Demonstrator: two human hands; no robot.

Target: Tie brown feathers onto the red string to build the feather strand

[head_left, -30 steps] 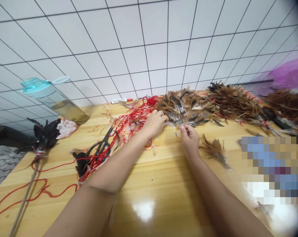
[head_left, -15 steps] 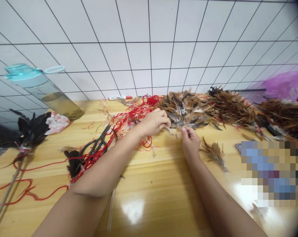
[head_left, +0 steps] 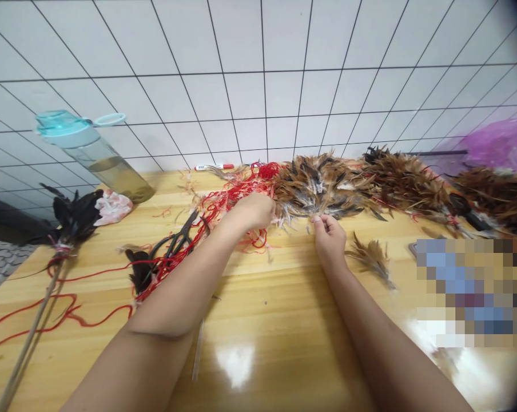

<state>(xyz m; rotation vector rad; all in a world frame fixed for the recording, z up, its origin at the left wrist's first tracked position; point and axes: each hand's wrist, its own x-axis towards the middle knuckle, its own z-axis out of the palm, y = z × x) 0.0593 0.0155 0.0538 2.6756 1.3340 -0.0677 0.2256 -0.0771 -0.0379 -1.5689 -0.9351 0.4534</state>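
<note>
loose brown, black and grey feathers (head_left: pixel 322 180) lie in a spread heap at the middle of the pale yellow wooden table (head_left: pixel 267 343), near the white tiled wall (head_left: pixel 237 97). at the far left, a glossy black feather tuft (head_left: pixel 72 217) sits at the end of a thin wooden stick (head_left: pixel 31 337); that binding looks made, with thread wrapped around its neck. further along come a pair of black scissors (head_left: pixel 183 237) and a tangle of thin red string (head_left: pixel 224 197). the left hand (head_left: pixel 256 209) is over the string's right side, just beside the heap; its fingers are turned away, so i cannot tell whether they are closed or have hold of anything. the right hand (head_left: pixel 330 240) is at the heap's front edge, thumb and forefinger closed in a pinch, seemingly on the slim ends of some feathers. right of it, a small brown feather bunch (head_left: pixel 372 257) lies apart, quills together, so it looks already gathered. beyond, a long, dense brown feather bundle (head_left: pixel 406 174) looks full. most of the central heap seems unsorted, so much appears left.
</note>
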